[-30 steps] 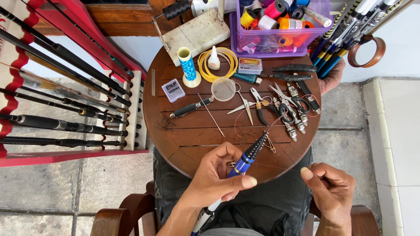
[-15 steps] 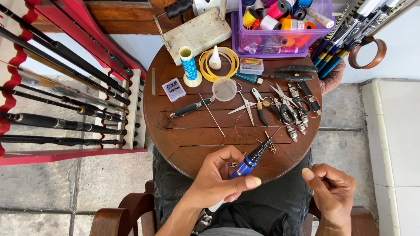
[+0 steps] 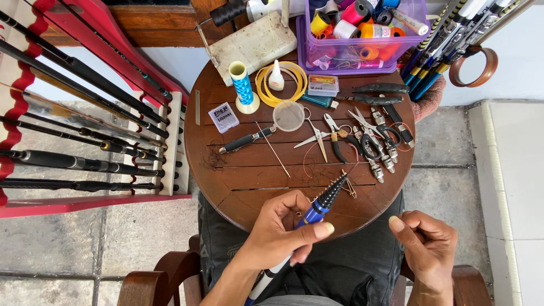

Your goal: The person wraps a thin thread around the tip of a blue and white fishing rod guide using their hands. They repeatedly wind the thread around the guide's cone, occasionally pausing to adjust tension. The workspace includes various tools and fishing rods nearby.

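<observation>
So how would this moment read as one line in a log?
left hand: grips blue rod butt over round wooden table | right hand: fingers pinched, off table edge | pliers: untouched

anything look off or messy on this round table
Nothing looks spilled or broken. The left hand grips a blue-handled rod section over the round wooden table; the right hand is pinched beside it. Pliers and scissors lie crowded and overlapping.
</observation>
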